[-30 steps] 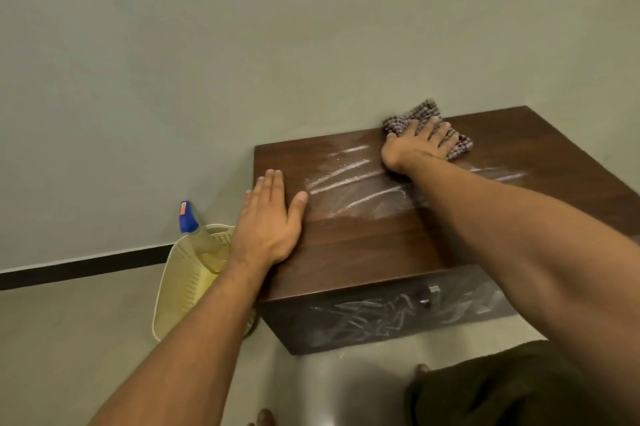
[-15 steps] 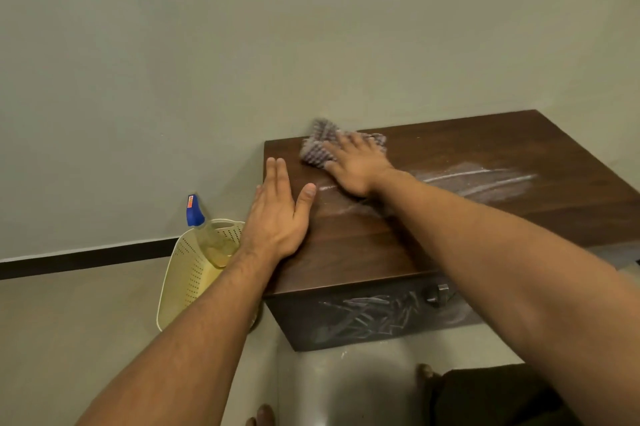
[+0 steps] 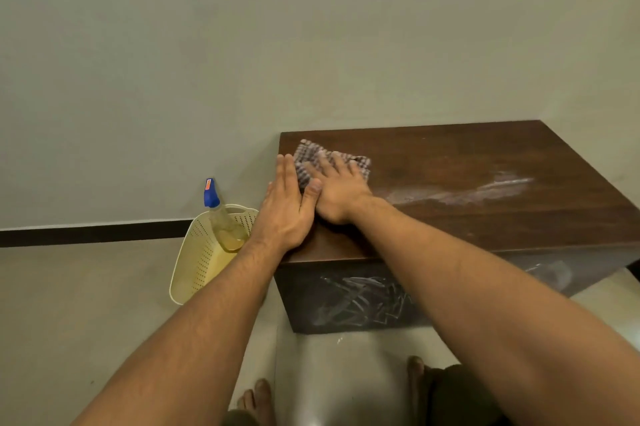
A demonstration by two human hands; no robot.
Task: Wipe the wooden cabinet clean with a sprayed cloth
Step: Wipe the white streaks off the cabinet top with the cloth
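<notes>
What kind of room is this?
Probably a room in a home: a low dark wooden cabinet stands against a plain grey-green wall, with a cream plastic basket on the smooth floor.

Dark wooden cabinet (image 3: 485,162) top: checked cloth (image 3: 308,157) at back-left corner, whitish smear (image 3: 485,188) toward right.

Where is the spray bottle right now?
In the head view the spray bottle stands in the cream perforated basket on the floor, left of the wooden cabinet, near the wall.

head-worn view, facing forward and down, close over cabinet (image 3: 467,190)
</notes>
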